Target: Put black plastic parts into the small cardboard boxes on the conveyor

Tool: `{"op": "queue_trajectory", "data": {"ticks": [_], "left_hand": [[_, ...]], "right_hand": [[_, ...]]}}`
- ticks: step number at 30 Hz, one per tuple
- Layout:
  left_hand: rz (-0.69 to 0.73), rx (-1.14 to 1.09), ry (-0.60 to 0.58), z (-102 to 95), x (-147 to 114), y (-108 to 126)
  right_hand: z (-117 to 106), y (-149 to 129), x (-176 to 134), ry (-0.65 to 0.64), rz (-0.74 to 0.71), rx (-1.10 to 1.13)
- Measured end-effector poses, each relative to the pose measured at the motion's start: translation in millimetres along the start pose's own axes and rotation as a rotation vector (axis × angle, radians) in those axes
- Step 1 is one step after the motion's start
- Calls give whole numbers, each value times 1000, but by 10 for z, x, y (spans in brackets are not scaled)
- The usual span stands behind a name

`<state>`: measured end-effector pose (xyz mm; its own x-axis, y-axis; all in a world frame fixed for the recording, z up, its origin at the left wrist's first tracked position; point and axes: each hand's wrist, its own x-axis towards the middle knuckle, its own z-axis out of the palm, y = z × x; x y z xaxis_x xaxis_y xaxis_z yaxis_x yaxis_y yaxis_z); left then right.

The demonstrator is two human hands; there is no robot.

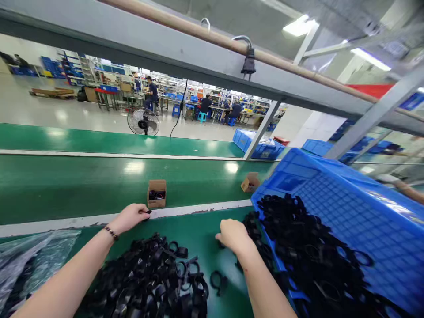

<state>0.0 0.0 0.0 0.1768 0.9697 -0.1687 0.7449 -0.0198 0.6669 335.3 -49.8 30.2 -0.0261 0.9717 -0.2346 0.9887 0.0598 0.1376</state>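
"What's left before you, largest first?"

"A blue crate (347, 207) at your two o'clock and heaped black rings (145, 278) at ten: plenty, it seems. Your left hand (132, 215), apart from your right hand (233, 234), pinches a black piece (149, 212) beside the carton (157, 204) at eleven, already holding dark parts (157, 194)."

"What's unclear?"

"The heap's near edge is cut off; whether your curled right fingers grip anything, I can't tell."

A fan (143, 124) shows against pale floor (82, 115). A black plug (248, 64) hangs before a grey beam (185, 53). Beyond, people (206, 104) sit on stools (202, 116).
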Motion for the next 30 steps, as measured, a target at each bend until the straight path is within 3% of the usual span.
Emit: {"op": "queue_trajectory", "data": {"ticks": [2,5,11,14,20,26,30], "left_hand": [[-50,-111,23,-37,-106,-171],[-102,-275,53,-19,-217,-370],[-105,-531,57,138,-223,-571],[-94,-673,10,148,-223,-621],[-78,-847,-159,97,-326,-690],[-91,-1010,-29,26,-396,-761],[-45,-1142,16,177,-306,-607]], "right_hand": [[124,-57,-9,-66,16,-23],[204,-182,52,-43,-5,-27],[165,-669,460,336,-184,218],[289,-813,626,390,-314,481],[524,-591,809,230,-502,853],[559,-470,995,105,-528,1044],[588,-466,1027,11,-487,1174]]}}
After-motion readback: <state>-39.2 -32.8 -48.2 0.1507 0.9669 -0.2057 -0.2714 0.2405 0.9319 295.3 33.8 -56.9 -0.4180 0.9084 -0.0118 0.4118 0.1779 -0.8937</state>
